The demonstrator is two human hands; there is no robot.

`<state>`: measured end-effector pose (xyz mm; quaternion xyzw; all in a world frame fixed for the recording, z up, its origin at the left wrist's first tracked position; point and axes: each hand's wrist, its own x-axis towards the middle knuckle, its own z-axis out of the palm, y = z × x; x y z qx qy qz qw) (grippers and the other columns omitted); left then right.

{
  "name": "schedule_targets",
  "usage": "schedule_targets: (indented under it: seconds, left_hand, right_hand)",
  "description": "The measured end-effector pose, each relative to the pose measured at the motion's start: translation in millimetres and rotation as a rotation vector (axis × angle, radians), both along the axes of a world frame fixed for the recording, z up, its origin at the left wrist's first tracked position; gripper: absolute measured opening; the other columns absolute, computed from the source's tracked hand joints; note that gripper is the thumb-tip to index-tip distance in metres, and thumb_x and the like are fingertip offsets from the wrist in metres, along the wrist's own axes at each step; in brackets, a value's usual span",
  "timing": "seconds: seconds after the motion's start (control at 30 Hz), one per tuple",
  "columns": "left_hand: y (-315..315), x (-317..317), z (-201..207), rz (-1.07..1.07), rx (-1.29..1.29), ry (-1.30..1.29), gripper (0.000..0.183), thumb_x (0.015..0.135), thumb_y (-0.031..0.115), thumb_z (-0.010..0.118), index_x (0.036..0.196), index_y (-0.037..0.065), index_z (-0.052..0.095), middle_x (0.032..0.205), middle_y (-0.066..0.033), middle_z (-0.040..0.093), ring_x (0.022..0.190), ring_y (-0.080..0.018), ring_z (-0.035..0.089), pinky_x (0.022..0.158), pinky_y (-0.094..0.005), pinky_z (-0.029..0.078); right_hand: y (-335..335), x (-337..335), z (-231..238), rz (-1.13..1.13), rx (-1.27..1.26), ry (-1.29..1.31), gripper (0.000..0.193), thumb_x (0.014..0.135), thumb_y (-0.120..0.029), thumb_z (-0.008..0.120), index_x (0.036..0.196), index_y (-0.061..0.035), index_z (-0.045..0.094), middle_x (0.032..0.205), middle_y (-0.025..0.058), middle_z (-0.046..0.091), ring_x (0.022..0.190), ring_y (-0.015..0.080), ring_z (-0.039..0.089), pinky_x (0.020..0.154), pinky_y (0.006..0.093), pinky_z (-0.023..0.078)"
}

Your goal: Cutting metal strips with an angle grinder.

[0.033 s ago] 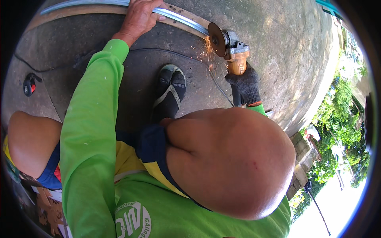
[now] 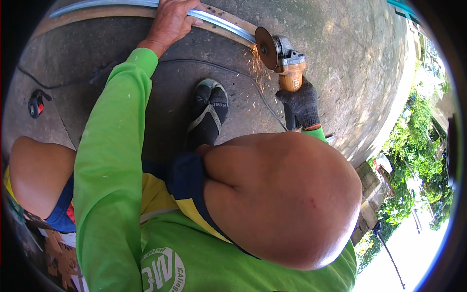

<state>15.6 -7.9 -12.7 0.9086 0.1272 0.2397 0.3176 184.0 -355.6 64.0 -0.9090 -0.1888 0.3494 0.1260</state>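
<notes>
My bare left hand is closed round a long silvery metal strip, which lies along a wooden board at the far side. In a dark knitted glove, my right hand grips an orange and grey angle grinder by its body. The grinder's brown disc meets the right end of the strip, and orange sparks spray down from there toward me. Part of the disc hides the strip's very end.
A black power cord runs across the concrete floor below the board. My foot in a dark sock and sandal stands close to the cord. A red and black tape measure lies at the left. Greenery shows at the right.
The sparks spread a little farther down toward me, and the disc has tilted or shifted very slightly. Both hands and the metal strip stay in place.
</notes>
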Motion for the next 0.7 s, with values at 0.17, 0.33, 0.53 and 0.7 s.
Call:
schedule_targets:
  seconds: [0.17, 0.33, 0.53, 0.7]
  left_hand:
    - [-0.5, -0.7, -0.1, -0.004, -0.008, 0.000, 0.018, 0.066, 0.007, 0.062, 0.084, 0.006, 0.066, 0.089, -0.0126, 0.062, 0.094, -0.0354, 0.056, 0.087, -0.0463, 0.042]
    - [-1.0, 1.0, 1.0, 0.002, -0.003, 0.016, 0.020, 0.065, 0.006, 0.063, 0.085, 0.006, 0.067, 0.090, -0.0127, 0.063, 0.095, -0.0356, 0.057, 0.088, -0.0464, 0.042]
    - [-0.9, -0.7, 0.8, -0.005, -0.008, 0.010, 0.021, 0.065, 0.004, 0.064, 0.086, 0.006, 0.067, 0.090, -0.0124, 0.063, 0.095, -0.0355, 0.056, 0.088, -0.0461, 0.042]
    - [-3.8, -0.9, 6.8, 0.005, -0.009, 0.068, 0.012, 0.074, 0.004, 0.062, 0.085, 0.007, 0.065, 0.091, -0.0135, 0.064, 0.097, -0.0361, 0.058, 0.089, -0.0476, 0.042]
  right_hand:
    - [11.9, -1.3, 12.3, -0.018, 0.011, 0.011, 0.059, 0.061, -0.026, 0.089, 0.111, -0.0052, 0.065, 0.091, 0.0139, 0.073, 0.083, 0.0300, 0.072, 0.076, 0.0404, 0.057]
    - [9.9, 0.6, 11.9, 0.040, 0.009, -0.031, 0.060, 0.062, -0.026, 0.089, 0.113, -0.0052, 0.064, 0.093, 0.0139, 0.073, 0.085, 0.0306, 0.072, 0.078, 0.0405, 0.056]
    - [12.6, -0.2, 13.3, 0.043, -0.032, -0.034, 0.061, 0.061, -0.029, 0.089, 0.111, -0.0048, 0.065, 0.096, 0.0151, 0.073, 0.089, 0.0323, 0.072, 0.080, 0.0410, 0.056]
    - [22.2, 1.6, 16.2, 0.034, -0.010, -0.050, 0.060, 0.061, -0.029, 0.089, 0.110, -0.0040, 0.065, 0.093, 0.0141, 0.074, 0.085, 0.0307, 0.072, 0.079, 0.0403, 0.057]
